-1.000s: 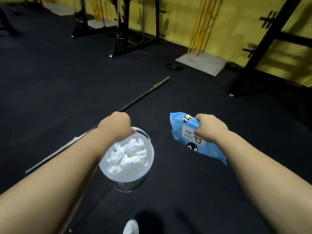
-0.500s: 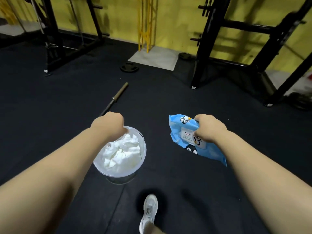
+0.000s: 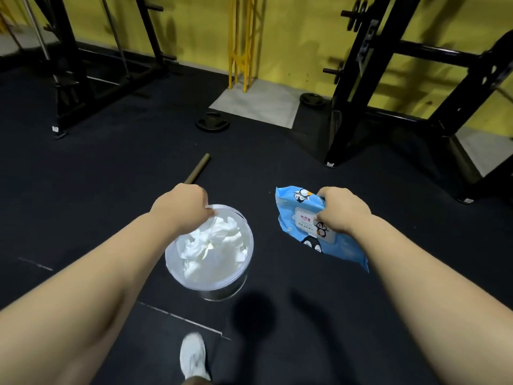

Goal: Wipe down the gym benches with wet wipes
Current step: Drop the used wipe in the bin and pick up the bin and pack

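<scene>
My left hand [image 3: 183, 205] grips the far rim of a clear round plastic tub [image 3: 244, 262] and carries it in the air. The tub is filled with crumpled white wipes [image 3: 213, 248]. My right hand [image 3: 342, 209] is closed on a blue wet-wipe pack [image 3: 294, 215] printed with penguins, held above the floor to the right of the tub. No bench is in view.
Black rubber floor [image 3: 97, 190] all around. A barbell end [image 3: 198, 168] lies just beyond my left hand. A weight plate [image 3: 212, 123] lies farther off. Black racks stand at back left [image 3: 69, 79] and right [image 3: 361, 87] against the yellow wall. My white shoe [image 3: 193, 357] is at the bottom.
The view has swung right and moved forward: the right rack and yellow post came closer, the barbell slid under my left hand. Both hands keep their holds.
</scene>
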`<state>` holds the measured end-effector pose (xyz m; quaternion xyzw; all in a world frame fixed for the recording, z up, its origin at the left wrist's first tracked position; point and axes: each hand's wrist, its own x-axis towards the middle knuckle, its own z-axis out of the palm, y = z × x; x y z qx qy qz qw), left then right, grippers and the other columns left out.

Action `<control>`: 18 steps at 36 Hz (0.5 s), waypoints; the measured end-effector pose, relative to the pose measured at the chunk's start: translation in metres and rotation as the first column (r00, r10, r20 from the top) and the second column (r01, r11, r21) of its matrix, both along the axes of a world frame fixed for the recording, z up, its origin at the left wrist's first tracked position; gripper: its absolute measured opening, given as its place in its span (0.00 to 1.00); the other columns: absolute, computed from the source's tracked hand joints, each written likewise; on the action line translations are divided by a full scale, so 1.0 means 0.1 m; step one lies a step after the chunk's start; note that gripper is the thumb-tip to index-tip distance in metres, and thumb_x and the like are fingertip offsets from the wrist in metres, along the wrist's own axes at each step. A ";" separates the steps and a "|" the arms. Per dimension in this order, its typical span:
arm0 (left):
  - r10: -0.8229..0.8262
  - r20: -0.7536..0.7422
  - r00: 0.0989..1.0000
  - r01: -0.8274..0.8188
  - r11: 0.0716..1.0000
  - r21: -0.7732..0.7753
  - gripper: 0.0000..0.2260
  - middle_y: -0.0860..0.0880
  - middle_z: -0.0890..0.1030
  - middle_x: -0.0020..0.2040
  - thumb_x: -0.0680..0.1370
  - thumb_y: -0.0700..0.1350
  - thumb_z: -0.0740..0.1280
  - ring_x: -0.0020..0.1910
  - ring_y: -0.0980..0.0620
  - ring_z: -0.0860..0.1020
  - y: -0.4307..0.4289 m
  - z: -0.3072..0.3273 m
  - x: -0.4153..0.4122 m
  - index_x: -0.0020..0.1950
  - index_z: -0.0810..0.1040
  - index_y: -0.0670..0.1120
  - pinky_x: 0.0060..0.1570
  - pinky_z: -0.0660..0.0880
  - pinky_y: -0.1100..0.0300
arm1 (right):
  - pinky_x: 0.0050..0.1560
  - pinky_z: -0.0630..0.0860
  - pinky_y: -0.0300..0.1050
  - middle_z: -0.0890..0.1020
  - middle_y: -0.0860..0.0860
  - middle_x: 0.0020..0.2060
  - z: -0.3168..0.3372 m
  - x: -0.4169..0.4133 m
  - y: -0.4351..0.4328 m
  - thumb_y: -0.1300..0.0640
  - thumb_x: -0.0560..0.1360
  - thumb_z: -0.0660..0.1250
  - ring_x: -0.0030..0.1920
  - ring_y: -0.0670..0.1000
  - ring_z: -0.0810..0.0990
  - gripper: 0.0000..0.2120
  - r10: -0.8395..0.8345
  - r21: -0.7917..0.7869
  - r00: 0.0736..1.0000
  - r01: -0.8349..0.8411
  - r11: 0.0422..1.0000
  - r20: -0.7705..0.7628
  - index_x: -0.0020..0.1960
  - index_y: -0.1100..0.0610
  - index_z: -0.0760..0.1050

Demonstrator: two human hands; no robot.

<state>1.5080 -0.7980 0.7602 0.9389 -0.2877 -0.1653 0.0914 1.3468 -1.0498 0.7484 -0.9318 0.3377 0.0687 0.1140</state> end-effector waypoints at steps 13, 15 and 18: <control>-0.170 0.059 0.984 0.167 0.985 0.050 0.13 0.47 0.77 0.42 0.75 0.54 0.65 0.39 0.47 0.77 -0.88 -0.08 2.59 0.42 0.76 0.45 0.36 0.75 0.56 | 0.38 0.72 0.44 0.78 0.48 0.48 -0.04 2.27 -0.70 0.56 0.71 0.70 0.46 0.52 0.77 0.14 -0.112 -0.007 0.994 0.112 0.994 0.000 0.55 0.48 0.73; -0.180 0.068 0.981 0.176 0.983 0.055 0.12 0.47 0.77 0.42 0.76 0.54 0.66 0.39 0.47 0.77 -0.99 -0.05 2.94 0.43 0.76 0.45 0.36 0.74 0.56 | 0.38 0.72 0.44 0.79 0.48 0.47 -0.03 2.57 -0.80 0.56 0.71 0.69 0.46 0.51 0.77 0.13 -0.125 0.007 0.992 0.125 0.992 0.008 0.54 0.48 0.74; -0.178 0.059 0.982 0.176 0.984 0.025 0.11 0.48 0.78 0.42 0.75 0.53 0.66 0.39 0.47 0.78 -1.19 -0.05 3.43 0.44 0.77 0.46 0.36 0.74 0.56 | 0.38 0.73 0.44 0.79 0.47 0.46 -0.05 2.98 -0.98 0.56 0.71 0.69 0.45 0.51 0.77 0.12 -0.148 0.021 0.989 0.147 0.989 0.021 0.53 0.48 0.74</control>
